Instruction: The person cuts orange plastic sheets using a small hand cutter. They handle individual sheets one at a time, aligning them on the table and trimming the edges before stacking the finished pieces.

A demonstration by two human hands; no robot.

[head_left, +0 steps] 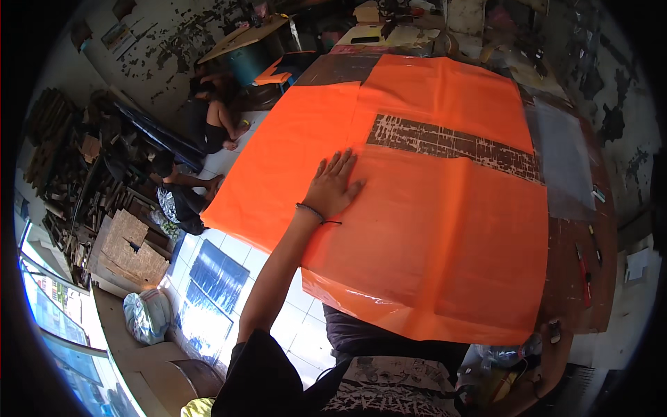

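Observation:
My left hand [332, 186] lies flat, fingers spread, on a large orange plastic sheet [264, 163]. Under and beside the palm, a translucent film [417, 229] appears to cover the nearer orange area, and its glossy front edge hangs over the table's near side. Another orange sheet [445, 90] lies farther back; a patterned brown strip of the table [451, 142] shows between. At the lower right, beside the table's near corner, my right hand [554, 347] is closed around a small dark object [554, 331] that I cannot make out. Part of that hand is in shadow.
On the table's right side lie a red-handled tool [585, 283], a slim dark tool [595, 243] and a clear plastic sheet [564, 147]. Two people [182, 194] sit on the floor at left, near piled wood scraps [76, 167]. A stuffed plastic bag [147, 316] stands closer.

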